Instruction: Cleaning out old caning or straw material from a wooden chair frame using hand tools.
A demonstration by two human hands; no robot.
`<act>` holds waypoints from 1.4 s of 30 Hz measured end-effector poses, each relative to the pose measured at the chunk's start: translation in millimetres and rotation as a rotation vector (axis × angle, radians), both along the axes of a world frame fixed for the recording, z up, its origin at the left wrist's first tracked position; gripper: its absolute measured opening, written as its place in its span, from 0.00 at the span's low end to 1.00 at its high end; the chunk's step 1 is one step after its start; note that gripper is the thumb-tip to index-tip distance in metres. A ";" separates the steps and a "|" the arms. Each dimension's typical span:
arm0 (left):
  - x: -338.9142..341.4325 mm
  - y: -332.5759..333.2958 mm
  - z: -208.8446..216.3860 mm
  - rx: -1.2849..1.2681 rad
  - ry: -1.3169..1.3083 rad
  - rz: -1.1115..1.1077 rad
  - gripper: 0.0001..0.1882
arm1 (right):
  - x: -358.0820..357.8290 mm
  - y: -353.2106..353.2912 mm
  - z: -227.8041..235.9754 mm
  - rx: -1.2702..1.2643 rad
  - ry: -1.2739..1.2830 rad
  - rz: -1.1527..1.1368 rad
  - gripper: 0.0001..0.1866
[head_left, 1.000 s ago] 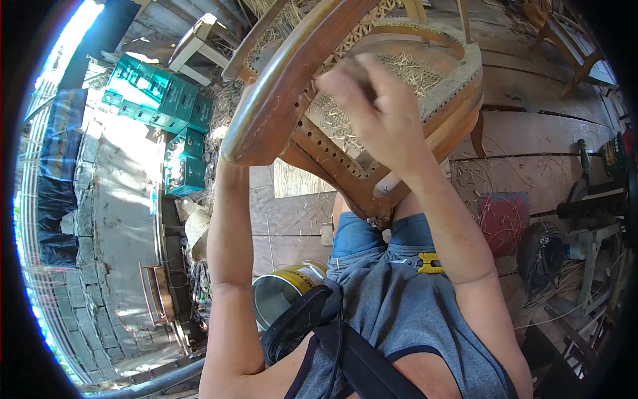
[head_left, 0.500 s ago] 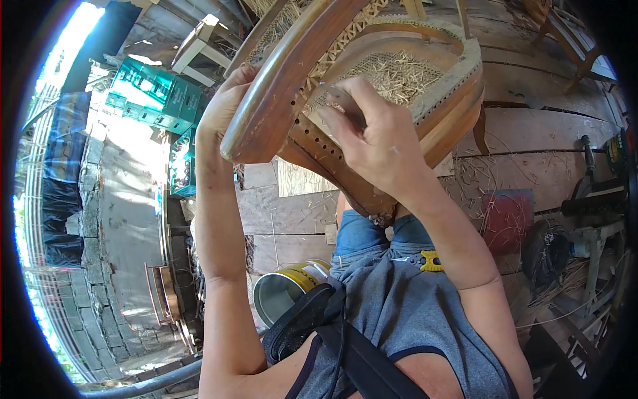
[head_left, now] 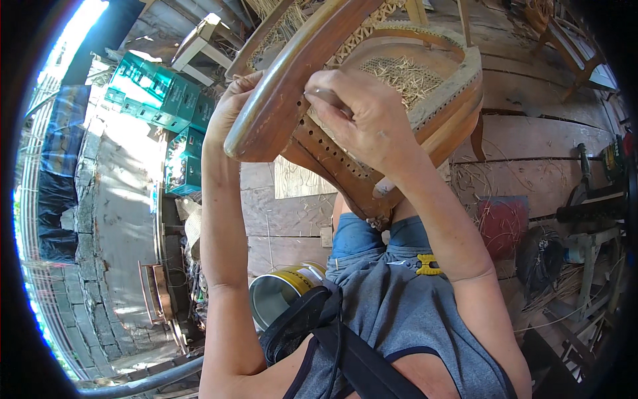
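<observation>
Up in the far middle of the view, a wooden chair frame (head_left: 399, 126) is held tilted over the person's lap, its curved rail running from lower left to upper right and its seat ring, with torn cane webbing, turned toward the camera. At the left end of that rail the left hand (head_left: 232, 110) wraps the wood from behind, its grip closed on the chair frame with fingers curled round the far side. Just right of it the right hand (head_left: 369, 116) lies across the drilled edge of the seat ring, fingers bunched together and pinched against the wood; whether something small is caught between the fingertips cannot be told. Both hands touch the frame, the rail passing between them, and the frame's lower corner rests near the person's blue shorts (head_left: 372, 236).

Near the left knee a tin can (head_left: 282, 296) with a yellow band lies on its side on the plank floor (head_left: 531, 139). Green plastic crates (head_left: 166, 100) stack at the far left beside a stone wall (head_left: 109, 219). On the right lie a red mat (head_left: 502, 223) and scattered straw, with another chair (head_left: 565, 40) at the far right.
</observation>
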State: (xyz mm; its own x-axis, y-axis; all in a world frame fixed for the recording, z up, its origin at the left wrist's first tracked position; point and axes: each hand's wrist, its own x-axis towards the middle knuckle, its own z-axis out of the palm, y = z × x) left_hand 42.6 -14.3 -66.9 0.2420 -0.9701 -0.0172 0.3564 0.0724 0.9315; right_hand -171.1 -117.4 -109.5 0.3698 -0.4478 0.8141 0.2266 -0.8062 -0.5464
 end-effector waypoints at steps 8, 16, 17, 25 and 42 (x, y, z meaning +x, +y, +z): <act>-14.6 -1.5 -19.8 -0.033 0.188 0.229 0.17 | -4.8 -3.8 17.3 0.484 0.165 0.224 0.09; 26.1 -21.2 -17.3 0.023 -1.420 0.375 0.15 | -38.5 -5.5 -1.7 0.441 0.170 0.061 0.09; 35.0 -24.1 -8.2 0.063 -1.609 0.406 0.15 | -46.5 -7.6 -6.1 0.400 0.250 0.039 0.08; 6.5 -35.6 63.0 0.045 -0.916 0.139 0.26 | -51.1 -4.8 -2.2 0.545 0.425 0.238 0.10; -75.4 -36.7 72.6 0.269 -1.106 0.227 0.30 | -0.4 -27.0 -15.8 0.300 0.244 0.126 0.20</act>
State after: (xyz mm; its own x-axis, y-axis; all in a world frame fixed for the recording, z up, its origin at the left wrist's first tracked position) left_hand -32.8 -51.0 5.8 0.4215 -0.8997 0.1137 -0.6580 -0.2171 0.7211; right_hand -171.5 -144.3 -125.3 0.6032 -0.5912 0.5354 0.1474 -0.5770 -0.8033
